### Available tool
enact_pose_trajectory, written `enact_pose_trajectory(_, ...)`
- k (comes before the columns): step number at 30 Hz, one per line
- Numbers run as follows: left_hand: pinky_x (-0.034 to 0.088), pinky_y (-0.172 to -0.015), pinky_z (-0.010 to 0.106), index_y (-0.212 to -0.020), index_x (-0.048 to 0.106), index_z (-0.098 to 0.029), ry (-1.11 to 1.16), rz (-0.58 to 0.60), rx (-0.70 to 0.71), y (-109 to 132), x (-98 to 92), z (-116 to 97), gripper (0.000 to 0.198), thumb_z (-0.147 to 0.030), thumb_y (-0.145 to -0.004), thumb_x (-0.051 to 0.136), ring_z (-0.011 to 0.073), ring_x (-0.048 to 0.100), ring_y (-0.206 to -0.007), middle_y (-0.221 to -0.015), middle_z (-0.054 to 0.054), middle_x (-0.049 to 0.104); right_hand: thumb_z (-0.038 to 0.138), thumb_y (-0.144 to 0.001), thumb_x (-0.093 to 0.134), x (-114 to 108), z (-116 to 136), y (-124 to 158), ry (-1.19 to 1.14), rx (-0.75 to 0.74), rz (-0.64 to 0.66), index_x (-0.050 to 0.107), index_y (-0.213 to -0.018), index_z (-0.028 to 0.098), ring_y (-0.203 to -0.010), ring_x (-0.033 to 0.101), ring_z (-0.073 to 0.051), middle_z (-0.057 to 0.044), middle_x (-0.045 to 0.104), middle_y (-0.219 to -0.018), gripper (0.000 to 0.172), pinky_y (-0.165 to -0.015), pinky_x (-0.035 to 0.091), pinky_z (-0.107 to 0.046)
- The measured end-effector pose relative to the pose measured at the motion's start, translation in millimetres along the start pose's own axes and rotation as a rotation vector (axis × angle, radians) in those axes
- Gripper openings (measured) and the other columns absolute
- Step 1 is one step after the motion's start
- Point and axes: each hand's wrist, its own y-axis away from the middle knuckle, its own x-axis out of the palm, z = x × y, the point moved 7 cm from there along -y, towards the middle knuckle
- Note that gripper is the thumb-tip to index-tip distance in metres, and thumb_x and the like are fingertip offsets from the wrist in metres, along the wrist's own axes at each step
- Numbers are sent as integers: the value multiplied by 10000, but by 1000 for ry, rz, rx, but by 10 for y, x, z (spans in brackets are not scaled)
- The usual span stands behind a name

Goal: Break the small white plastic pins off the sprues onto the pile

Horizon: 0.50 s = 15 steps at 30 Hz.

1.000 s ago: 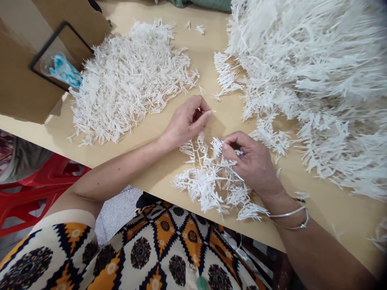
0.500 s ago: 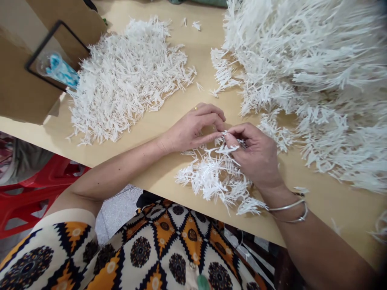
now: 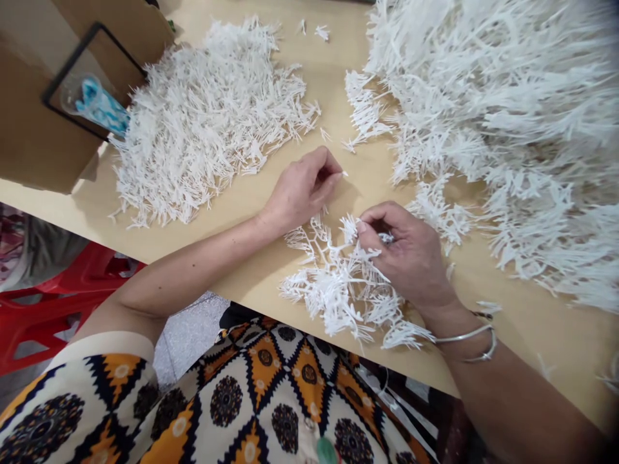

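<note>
The left hand [image 3: 302,191] pinches a small white tip [image 3: 345,173] between thumb and forefinger. The right hand [image 3: 409,254], just beside it, pinches a white sprig [image 3: 350,228], thumb and forefinger pressed together. Just below both hands, a branching white cluster [image 3: 338,290] lies on the counter [image 3: 232,258]. Beyond the left hand spreads a pile of short white pieces [image 3: 213,122]; beyond the right hand, a larger white heap [image 3: 512,129]. Farther out, left of that pile, a cardboard box [image 3: 29,96] stands.
</note>
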Motion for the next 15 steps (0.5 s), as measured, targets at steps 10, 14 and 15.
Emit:
enact_pose_trajectory(10, 447, -1172, 473, -1142, 656, -240, 0, 212, 350, 88, 70, -337, 290, -480, -1030, 540, 250, 588, -1305, -1342, 137, 642, 260, -943, 674, -107, -133, -8, -17, 47, -137, 671, -920, 251, -699, 584, -138, 5, 659, -825, 24, -680, 485, -314)
enact_pose_trajectory(14, 501, -1018, 394, -1009, 620, -218, 18, 259, 366, 83, 125, -331, 286, -480, -1046, 512, 211, 650, -1084, -1119, 109, 711, 249, -928, 667, -113, -118, -19, 37, 49, -142, 653, -882, 254, -681, 584, -146, 4, 656, -792, 48, -666, 486, -320)
enact_pose_trajectory(15, 500, -973, 372, -989, 614, -214, 22, 276, 363, 84, 144, -326, 289, -476, -1050, 507, 198, 655, -1023, -1051, 91, 719, 250, -922, 667, -114, -112, -22, 47, 46, -146, 646, -871, 251, -670, 577, -145, 6, 650, -778, 55, -654, 481, -317)
